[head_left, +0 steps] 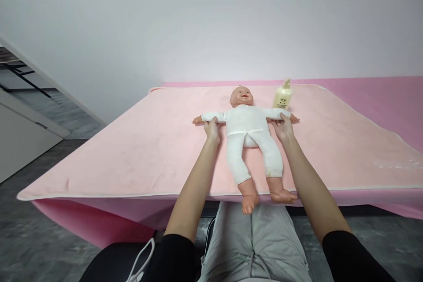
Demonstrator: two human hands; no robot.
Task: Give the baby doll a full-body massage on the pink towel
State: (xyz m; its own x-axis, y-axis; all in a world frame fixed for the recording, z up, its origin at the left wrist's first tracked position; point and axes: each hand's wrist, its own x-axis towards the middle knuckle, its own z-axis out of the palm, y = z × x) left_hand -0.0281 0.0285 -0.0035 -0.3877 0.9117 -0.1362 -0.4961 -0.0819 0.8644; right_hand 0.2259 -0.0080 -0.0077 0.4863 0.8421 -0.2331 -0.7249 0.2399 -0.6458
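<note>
A baby doll (pixel 247 121) with a white cloth body lies face up, its head toward the wall and its feet over the table's front edge. Both of its arms are spread out sideways. My left hand (pixel 212 129) is closed round the doll's arm on the left, near the wrist. On the other side, my right hand (pixel 283 127) grips the doll's other arm, thumb on top and fingers beneath. Just behind that arm stands a pale yellow pump bottle (pixel 283 96).
A pink blanket (pixel 132 150) covers the table, over a darker pink cloth (pixel 390 101). Behind the table rises a white partition (pixel 211 35). A black chair (pixel 112 264) with a white cable is at the lower left.
</note>
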